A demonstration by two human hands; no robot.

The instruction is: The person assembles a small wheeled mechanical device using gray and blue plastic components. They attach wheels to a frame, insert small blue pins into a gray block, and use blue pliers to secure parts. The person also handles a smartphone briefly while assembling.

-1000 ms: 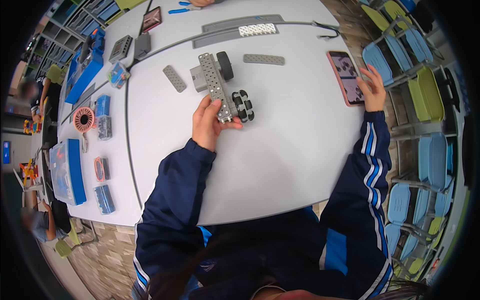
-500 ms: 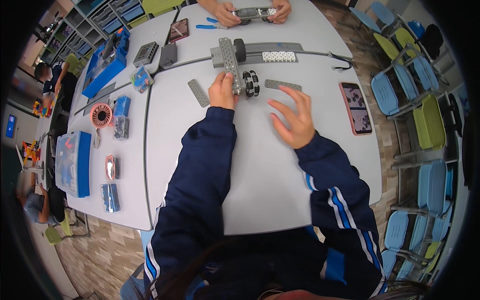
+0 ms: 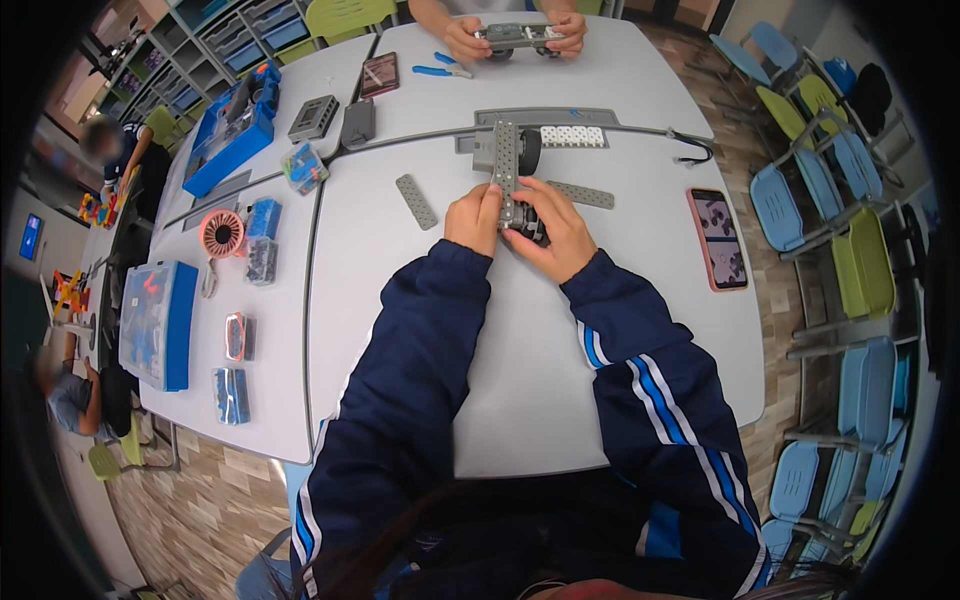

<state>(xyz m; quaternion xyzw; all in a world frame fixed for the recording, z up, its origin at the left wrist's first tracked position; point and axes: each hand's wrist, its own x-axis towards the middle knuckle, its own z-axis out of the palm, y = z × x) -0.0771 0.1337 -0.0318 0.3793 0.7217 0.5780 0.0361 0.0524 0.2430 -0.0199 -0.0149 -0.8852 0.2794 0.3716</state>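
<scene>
A grey wheeled assembly (image 3: 506,160) is between my hands: a long perforated beam with a block on its left and wheels on its right. My left hand (image 3: 473,218) grips the beam's near end from the left. Curled round the near wheel (image 3: 527,222), my right hand (image 3: 562,232) covers much of it. The far wheel (image 3: 530,153) is dark and shows plainly. One loose grey perforated plate (image 3: 416,202) lies left of my hands, and another perforated plate (image 3: 584,195) lies just right of them.
Across the table another person's hands (image 3: 515,40) hold a similar wheeled assembly. Blue-handled pliers (image 3: 440,68) lie near them. A phone (image 3: 717,238) is at the right, a cable (image 3: 690,148) beyond it. Left stand a small fan (image 3: 222,233), parts boxes and a blue case (image 3: 158,325).
My right hand has moved left and closed on the near wheel. In the picture, the assembly sits lower and farther right, partly because the whole view has shifted.
</scene>
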